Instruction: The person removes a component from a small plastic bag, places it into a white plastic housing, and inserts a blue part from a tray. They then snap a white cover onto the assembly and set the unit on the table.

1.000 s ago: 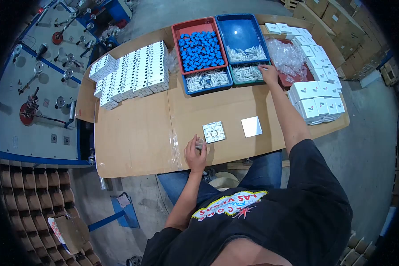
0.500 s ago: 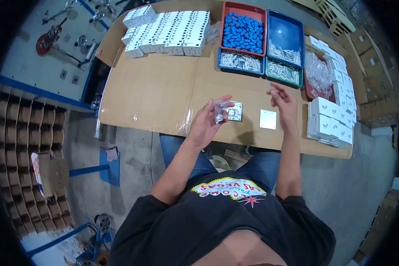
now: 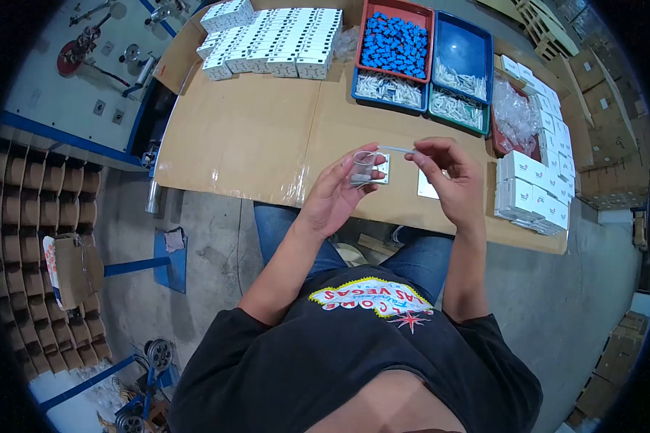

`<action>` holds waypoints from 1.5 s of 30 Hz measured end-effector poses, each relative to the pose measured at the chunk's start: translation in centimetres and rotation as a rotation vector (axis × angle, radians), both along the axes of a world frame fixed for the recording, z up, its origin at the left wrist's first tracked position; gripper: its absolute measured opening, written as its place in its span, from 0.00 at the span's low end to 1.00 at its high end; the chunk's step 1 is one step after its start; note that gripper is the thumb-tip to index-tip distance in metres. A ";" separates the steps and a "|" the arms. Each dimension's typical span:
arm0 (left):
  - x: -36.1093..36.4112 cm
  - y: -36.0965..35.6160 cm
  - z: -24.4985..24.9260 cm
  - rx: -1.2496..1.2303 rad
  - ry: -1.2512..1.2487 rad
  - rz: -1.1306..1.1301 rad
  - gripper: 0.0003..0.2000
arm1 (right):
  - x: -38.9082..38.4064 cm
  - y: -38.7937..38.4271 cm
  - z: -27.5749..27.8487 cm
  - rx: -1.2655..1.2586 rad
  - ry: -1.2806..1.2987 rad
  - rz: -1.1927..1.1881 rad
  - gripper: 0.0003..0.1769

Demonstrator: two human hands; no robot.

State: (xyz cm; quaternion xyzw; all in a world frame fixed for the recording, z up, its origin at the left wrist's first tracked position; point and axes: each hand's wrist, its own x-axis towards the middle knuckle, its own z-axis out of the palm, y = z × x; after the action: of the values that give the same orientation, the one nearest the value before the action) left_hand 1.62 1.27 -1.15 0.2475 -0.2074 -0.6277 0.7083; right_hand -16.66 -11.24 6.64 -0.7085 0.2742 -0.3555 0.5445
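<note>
Faces a wide table (image 3: 238,137) covered in brown cardboard. Far left on it, shows a big white box stack (image 3: 274,43), lined up in rows, dark marks on the near faces. Along the right edge, shows a second run of white boxes (image 3: 523,180), piled from far to near, small print on the sides.

At far middle, counts four trays, set close together. On the left, holds small blue pieces (image 3: 393,47) heaped in a red tray (image 3: 410,10); just right of that, slim white pieces (image 3: 458,83) gathered at the near end of a blue tray (image 3: 461,45). Nearer, has more white pieces in a second blue tray (image 3: 388,106) and, to its right, in a green tray (image 3: 455,125). Farther right, carries crumpled clear plastic (image 3: 514,119) over another red tray (image 3: 500,143).

At near middle, raises left hand (image 3: 337,186), palm up, and right hand (image 3: 455,177) above the table, near each other. Beneath, shows a white square plate (image 3: 427,185) and, left of it, a pale square part (image 3: 383,172), both partly hidden.

With left hand, curls fingers partway round a clear bag (image 3: 362,169), mouth upward; contents too small to tell. With right hand, pinches the right end of a thin pale strip (image 3: 396,149) between thumb and fingertips. Points strip's left end toward left fingertips; cannot tell contact from slight gap.
</note>
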 end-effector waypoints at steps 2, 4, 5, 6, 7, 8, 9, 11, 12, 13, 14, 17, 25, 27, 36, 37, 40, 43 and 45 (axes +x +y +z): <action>0.0 0.1 0.0 -0.018 0.000 -0.013 0.31 | 0.2 -0.5 -0.1 -0.085 0.003 0.047 0.06; 0.0 0.3 -0.1 0.005 -0.051 -0.020 0.30 | 0.5 -0.9 0.2 -0.166 0.023 0.070 0.06; -0.1 0.3 0.0 0.005 -0.051 -0.019 0.30 | 0.7 -1.2 0.5 -0.247 0.044 0.091 0.06; -0.1 0.4 0.3 0.012 -0.066 -0.023 0.30 | 0.9 -1.2 0.7 -0.246 0.044 0.092 0.06; -0.1 0.4 0.5 0.019 -0.081 -0.026 0.29 | 1.2 -1.3 1.0 -0.283 0.065 0.126 0.06; -0.2 0.4 0.6 0.021 -0.080 -0.027 0.29 | 1.4 -1.3 1.2 -0.320 0.087 0.160 0.06; -0.3 0.4 0.6 0.027 -0.069 -0.022 0.28 | 1.5 -1.5 1.2 -0.316 0.090 0.160 0.06; -0.5 0.3 0.6 0.036 -0.055 -0.021 0.26 | 1.8 -1.7 1.3 -0.284 0.152 0.281 0.05; -0.6 0.3 0.6 0.038 -0.057 -0.018 0.26 | 2.0 -1.7 1.4 -0.280 0.154 0.279 0.05; -0.7 0.2 0.6 0.039 -0.058 -0.015 0.25 | 2.3 -1.6 1.5 -0.237 0.191 0.287 0.06; -0.7 0.1 0.5 0.041 -0.057 -0.017 0.25 | 2.5 -1.5 1.7 -0.195 0.227 0.296 0.06; -0.8 -0.1 0.2 0.031 -0.046 -0.017 0.24 | 3.1 -1.4 1.9 -0.176 0.310 0.312 0.08; -1.1 -0.4 0.2 0.105 -0.008 0.031 0.20 | 3.8 -1.9 1.1 -0.312 0.240 0.414 0.07; -1.0 -0.4 0.2 0.111 -0.003 0.035 0.21 | 3.6 -2.1 1.0 -0.336 0.240 0.420 0.07; -1.7 -0.6 1.4 0.118 -0.193 0.134 0.21 | 2.9 -3.4 0.8 -0.413 0.335 0.496 0.08; -2.0 -0.6 1.6 0.098 -0.253 0.185 0.20 | 2.9 -3.1 1.2 -0.382 0.346 0.466 0.08; -2.5 -0.7 1.4 0.135 -0.459 0.300 0.17 | 3.0 -2.8 1.1 -0.367 0.336 0.407 0.08; -2.2 -0.8 0.8 0.161 -0.402 0.362 0.12 | 2.9 -2.3 1.3 -0.325 0.350 0.356 0.08; -2.0 -0.8 0.5 0.162 -0.405 0.371 0.11 | 2.8 -2.0 1.2 -0.264 0.385 0.332 0.09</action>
State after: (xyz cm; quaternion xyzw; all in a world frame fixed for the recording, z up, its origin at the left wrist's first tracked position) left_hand -0.37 0.48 -0.68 0.4574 -0.2451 -0.4399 0.7329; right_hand -13.87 -13.20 7.85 -0.8629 0.2041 -0.1531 0.4362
